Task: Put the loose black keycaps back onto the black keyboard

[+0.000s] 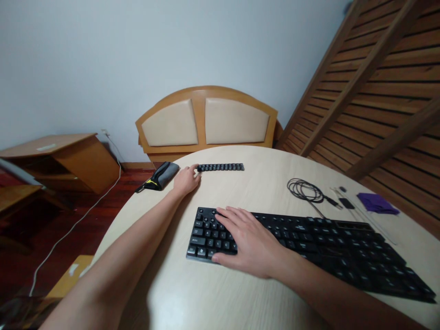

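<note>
My left hand [187,179] reaches to the far part of the round table, its fingers bent at the left end of a narrow black strip [222,167] of small blocks that look like keycaps. The thumb rests low, near the table top. Spread over the left part of a black keyboard [330,247] is my right hand [245,236], with its fingertips on the upper rows and the thumb near the front edge. The palm and forearm hide part of the keys. Left of my left hand lies a grey and black pouch [167,175] with a yellow edge.
A coiled black cable [305,190], small dark pieces [346,203] and a folded purple cloth [378,203] lie at the table's right. The pale round table [178,284] faces a padded wooden headboard [237,120]. Wooden slats [388,87] stand at the right.
</note>
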